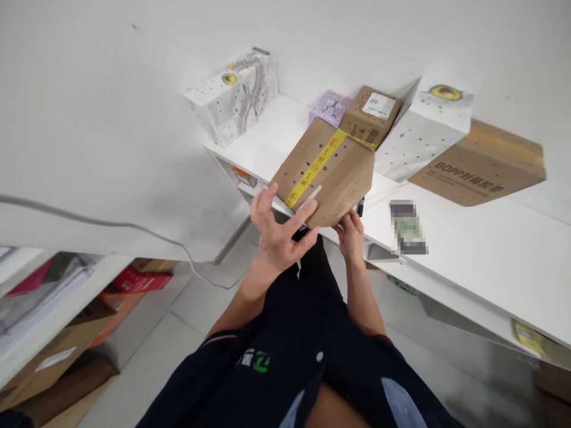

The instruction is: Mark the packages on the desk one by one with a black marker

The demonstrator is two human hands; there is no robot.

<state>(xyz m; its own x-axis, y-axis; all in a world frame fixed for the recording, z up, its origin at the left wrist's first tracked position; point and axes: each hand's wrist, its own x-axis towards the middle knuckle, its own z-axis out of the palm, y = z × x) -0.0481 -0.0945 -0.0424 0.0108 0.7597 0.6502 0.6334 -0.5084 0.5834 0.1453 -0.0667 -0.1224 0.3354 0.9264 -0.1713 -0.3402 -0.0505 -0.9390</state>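
Observation:
A brown cardboard box with yellow printed tape across its face is tilted over the desk's front edge. My left hand has its fingers spread along the box's near edge, the index finger beside a narrow white strip and the thumb lower down. Under the near right corner, my right hand grips the box with bent fingers. A small dark object shows just beyond that hand; I cannot tell what it is.
Behind the box stand a purple box, a labelled carton and a white avocado-print box. A BOPP carton sits right, another avocado-print box left. A blurred-out phone-like object lies on the desk. A cable hangs at left.

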